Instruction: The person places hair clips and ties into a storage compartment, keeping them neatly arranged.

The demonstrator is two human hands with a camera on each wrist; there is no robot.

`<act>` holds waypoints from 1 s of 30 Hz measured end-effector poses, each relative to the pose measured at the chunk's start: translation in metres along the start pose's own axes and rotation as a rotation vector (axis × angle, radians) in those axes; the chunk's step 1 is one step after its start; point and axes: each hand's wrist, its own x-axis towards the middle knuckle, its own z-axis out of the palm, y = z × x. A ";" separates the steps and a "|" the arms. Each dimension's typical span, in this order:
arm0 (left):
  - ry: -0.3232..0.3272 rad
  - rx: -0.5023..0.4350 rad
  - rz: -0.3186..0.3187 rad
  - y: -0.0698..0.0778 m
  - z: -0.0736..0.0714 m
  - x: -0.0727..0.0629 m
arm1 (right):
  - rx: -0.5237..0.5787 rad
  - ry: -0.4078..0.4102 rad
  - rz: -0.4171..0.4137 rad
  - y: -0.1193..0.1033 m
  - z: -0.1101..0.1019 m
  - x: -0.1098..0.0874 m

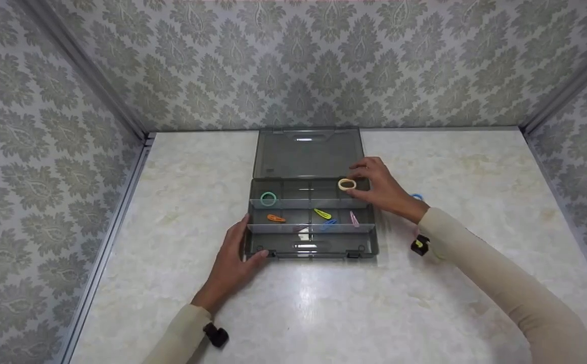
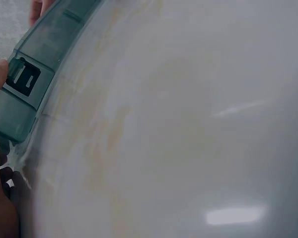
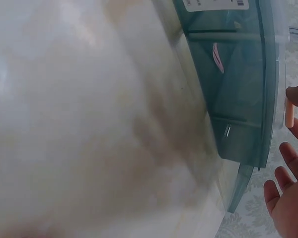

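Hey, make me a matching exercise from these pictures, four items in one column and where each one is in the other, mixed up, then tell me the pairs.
Items:
1. Cream ring
2. Green ring
3. Orange clip
4. Pink clip

Places:
A. Middle row, rightmost clip
B. Back row of the box, left end
C. Pinched by the right hand
D. Middle row, leftmost clip

Pairs: 1-C, 2-B, 3-D, 4-A
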 end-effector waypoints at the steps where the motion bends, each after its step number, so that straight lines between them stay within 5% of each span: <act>1: 0.000 0.004 0.001 0.000 0.000 0.000 | -0.001 -0.003 -0.006 -0.001 0.001 0.001; 30: 0.015 0.016 0.044 -0.003 0.001 0.001 | -0.039 -0.232 -0.059 -0.020 0.016 0.041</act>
